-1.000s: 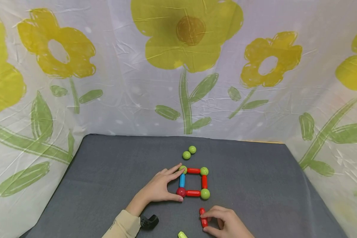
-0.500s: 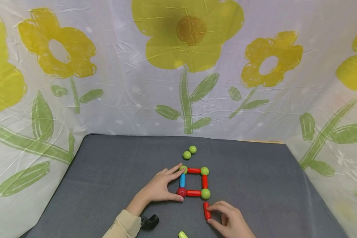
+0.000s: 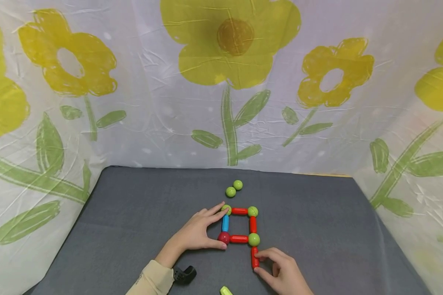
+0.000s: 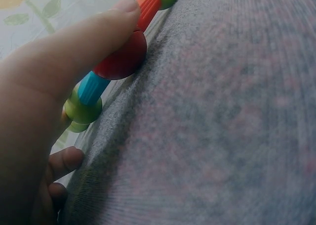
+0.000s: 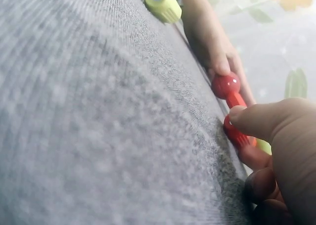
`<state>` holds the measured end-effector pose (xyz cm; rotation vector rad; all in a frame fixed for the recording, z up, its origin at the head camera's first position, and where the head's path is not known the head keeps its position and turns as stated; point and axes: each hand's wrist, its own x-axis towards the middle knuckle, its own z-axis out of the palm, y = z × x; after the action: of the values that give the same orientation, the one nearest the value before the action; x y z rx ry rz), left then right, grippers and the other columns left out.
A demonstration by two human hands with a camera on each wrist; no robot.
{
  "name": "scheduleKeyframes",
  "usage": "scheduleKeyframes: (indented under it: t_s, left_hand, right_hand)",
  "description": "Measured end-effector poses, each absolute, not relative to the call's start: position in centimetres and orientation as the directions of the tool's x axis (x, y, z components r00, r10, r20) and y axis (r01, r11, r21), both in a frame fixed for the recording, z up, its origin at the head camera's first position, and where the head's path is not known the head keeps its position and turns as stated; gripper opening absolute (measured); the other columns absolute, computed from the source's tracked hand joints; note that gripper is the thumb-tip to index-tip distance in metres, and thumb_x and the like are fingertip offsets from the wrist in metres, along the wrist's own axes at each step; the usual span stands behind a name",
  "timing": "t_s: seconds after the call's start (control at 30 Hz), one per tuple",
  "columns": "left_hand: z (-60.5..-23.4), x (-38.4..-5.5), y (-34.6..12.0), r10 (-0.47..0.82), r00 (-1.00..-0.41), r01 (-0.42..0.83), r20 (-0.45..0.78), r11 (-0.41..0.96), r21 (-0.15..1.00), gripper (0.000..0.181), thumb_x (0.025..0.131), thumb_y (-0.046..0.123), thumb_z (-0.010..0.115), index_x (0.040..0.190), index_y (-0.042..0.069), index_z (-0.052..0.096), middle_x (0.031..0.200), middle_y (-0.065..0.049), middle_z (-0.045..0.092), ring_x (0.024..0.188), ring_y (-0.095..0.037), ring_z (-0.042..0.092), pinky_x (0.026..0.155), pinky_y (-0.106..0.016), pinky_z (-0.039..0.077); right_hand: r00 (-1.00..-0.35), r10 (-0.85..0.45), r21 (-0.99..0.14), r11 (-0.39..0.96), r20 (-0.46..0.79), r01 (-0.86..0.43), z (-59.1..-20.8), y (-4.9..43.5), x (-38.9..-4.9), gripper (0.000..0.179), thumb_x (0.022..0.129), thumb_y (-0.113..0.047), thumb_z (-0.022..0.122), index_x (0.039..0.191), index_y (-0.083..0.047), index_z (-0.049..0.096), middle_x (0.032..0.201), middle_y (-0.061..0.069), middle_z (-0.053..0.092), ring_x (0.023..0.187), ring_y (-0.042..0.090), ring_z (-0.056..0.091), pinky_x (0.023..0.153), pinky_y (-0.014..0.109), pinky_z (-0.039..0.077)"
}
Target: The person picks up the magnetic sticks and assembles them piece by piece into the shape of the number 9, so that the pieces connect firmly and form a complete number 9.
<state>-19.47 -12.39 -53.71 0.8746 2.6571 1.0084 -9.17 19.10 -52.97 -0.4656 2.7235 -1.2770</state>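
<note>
A square of magnetic rods and balls lies flat in the head view. My left hand point(image 3: 195, 231) spans its left side, thumb on the red ball point(image 3: 224, 237) and fingertips on the far-left green ball point(image 3: 226, 209), with a blue rod point(image 3: 225, 223) between them. My right hand point(image 3: 282, 270) pinches a red magnetic rod point(image 3: 255, 258) between thumb and fingers; its far end meets the near-right green ball point(image 3: 254, 239). In the right wrist view that red rod point(image 5: 235, 133) shows partly behind the thumb.
Two loose green balls point(image 3: 230, 191) sit together beyond the square. A yellow-green rod point(image 3: 226, 291) lies at the bottom edge. A black strap-like piece point(image 3: 185, 275) is by the left sleeve. A flower-printed cloth point(image 3: 162, 123) rises behind the grey-covered table point(image 3: 317, 213).
My right hand has carried the red rod forward, from apart to touching the near-right green ball. The left hand has stayed on the square.
</note>
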Motion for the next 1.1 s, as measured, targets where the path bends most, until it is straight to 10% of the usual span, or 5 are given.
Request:
scheduleKeyframes:
  t_s: [1.1]
  left_hand:
    - [-53.68,-19.41,-12.3,0.574,-0.818,0.461,0.048,0.603,0.651,0.104,0.082,0.069,0.082,0.167,0.035,0.034,0.176,0.005,0.024,0.146,-0.038,0.043,0.118,-0.069,0.031]
  right_hand:
    - [-0.936,-0.343,-0.777,0.567,0.08,-0.274,-52.89,19.08,-9.24,0.034,0.09,-0.033,0.087,0.12,-0.031,0.073,0.112,-0.008,0.071,0.05,-0.002,0.042,0.049,0.021,0.045]
